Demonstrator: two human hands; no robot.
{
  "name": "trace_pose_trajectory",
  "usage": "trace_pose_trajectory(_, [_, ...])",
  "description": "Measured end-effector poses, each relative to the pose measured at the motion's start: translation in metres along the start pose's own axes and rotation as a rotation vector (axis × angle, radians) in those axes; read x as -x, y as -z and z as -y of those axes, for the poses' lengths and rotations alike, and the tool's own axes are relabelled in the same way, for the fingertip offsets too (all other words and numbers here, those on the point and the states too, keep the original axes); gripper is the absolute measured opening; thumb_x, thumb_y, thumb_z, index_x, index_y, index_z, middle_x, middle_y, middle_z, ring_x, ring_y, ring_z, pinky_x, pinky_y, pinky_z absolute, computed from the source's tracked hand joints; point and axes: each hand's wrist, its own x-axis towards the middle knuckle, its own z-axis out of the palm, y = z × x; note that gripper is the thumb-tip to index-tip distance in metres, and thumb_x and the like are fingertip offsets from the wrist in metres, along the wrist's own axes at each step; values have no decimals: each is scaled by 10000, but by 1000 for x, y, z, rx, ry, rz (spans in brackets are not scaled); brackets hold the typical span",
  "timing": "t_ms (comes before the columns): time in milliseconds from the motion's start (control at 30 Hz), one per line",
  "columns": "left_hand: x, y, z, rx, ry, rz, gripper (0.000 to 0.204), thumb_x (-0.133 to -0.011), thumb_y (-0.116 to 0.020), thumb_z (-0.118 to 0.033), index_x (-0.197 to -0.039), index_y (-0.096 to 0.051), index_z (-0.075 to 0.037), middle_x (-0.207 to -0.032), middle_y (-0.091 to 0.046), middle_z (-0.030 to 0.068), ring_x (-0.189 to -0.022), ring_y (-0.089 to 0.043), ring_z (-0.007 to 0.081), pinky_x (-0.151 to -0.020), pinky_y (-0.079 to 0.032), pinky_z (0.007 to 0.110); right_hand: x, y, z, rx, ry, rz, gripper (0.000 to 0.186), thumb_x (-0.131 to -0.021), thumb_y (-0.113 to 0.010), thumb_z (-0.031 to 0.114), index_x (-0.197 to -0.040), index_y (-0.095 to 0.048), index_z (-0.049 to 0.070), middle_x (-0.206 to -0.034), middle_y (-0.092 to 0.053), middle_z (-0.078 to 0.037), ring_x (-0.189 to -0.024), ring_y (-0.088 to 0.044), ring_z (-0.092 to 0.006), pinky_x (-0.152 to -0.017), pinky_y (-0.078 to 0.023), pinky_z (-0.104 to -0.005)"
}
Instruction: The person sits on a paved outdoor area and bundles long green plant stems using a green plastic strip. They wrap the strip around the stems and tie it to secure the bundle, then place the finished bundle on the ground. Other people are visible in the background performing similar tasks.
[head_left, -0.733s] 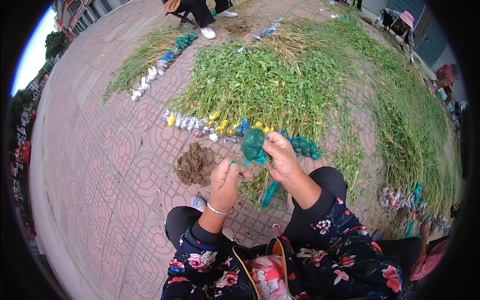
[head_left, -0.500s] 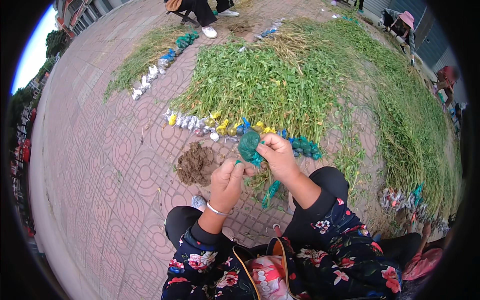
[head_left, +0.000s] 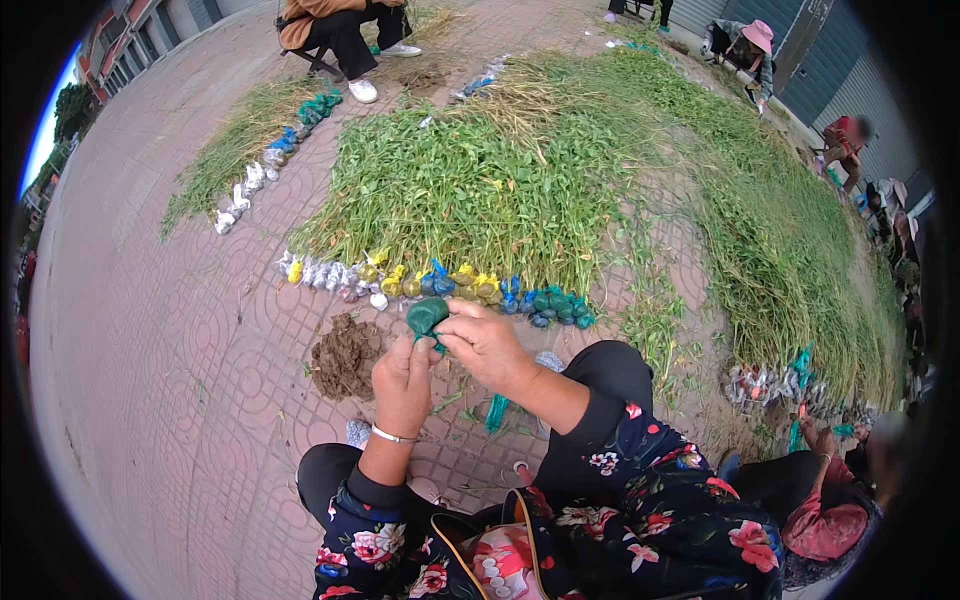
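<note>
One bare left hand [head_left: 400, 378] and one bare right hand [head_left: 488, 346] close together at the near middle, both with fingers bent and thumbs pressed in, nearly closed. Between the fingertips, a small rounded dark-green plastic bag [head_left: 428, 316], pinched from both sides at the gathered end, bulging part uppermost, held clear of the ground. Contents hidden; impossible to tell from the outside.

Around the left wrist, a thin silver-coloured bracelet [head_left: 393, 436]; on both arms, dark sleeves with large pink and white flowers [head_left: 655, 450]. Just left of the hands, a lumpy mound of wet brown mud [head_left: 345, 358] on reddish patterned paving [head_left: 190, 350]. Near the right forearm, on the near side, a loose strip of turquoise-green plastic [head_left: 496, 413].

Beyond the hands, a broad heap of leafy green plants [head_left: 470, 185], edged on the near side by a row of small knotted plastic bags [head_left: 411, 284]: mostly white at the left, yellow and blue at the middle, dark green at the right. Farther left, a smaller bundle of grassy stems [head_left: 235, 145]; along the right, a long bank of green stalks [head_left: 790, 250]. Far left, a seated person in black trousers [head_left: 352, 45]; far right, a bending person in a pink hat [head_left: 757, 36].
</note>
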Motion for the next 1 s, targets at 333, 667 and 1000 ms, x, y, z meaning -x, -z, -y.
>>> trace_pose_trajectory(333, [-1, -19, 19, 53, -14, -53, 185, -903, -462, -91, -773, -533, 20, -658, -567, 75, -591, -540, 138, -521, -405, 271, 2, 11, 5, 180, -130, 131, 74, -793, -552, 129, -826, -582, 71, -863, -536, -102, -761, -556, -315, -653, -454, -390])
trace_pose_trajectory(667, [0, -27, 39, 571, 305, -39, 183, -935, -429, -155, -887, -530, -10, -786, -563, 33, -709, -559, 99, -623, -506, 238, 5, -7, -10, -54, -86, -55, 123, -801, -555, 87, -885, -604, 11, -1097, -555, -169, -918, -575, -314, -781, -467, -337])
trace_pose_trajectory(1000, [-1, -21, 23, 719, 459, 12, 192, -945, -417, -190, -968, -528, -35, -925, -578, 39, -838, -571, 122, -668, -507, 252, 2, -21, -8, -171, -66, -117, 123, -806, -537, 68, -881, -593, -12, -1074, -555, -142, -922, -574, -295, -788, -466, -342])
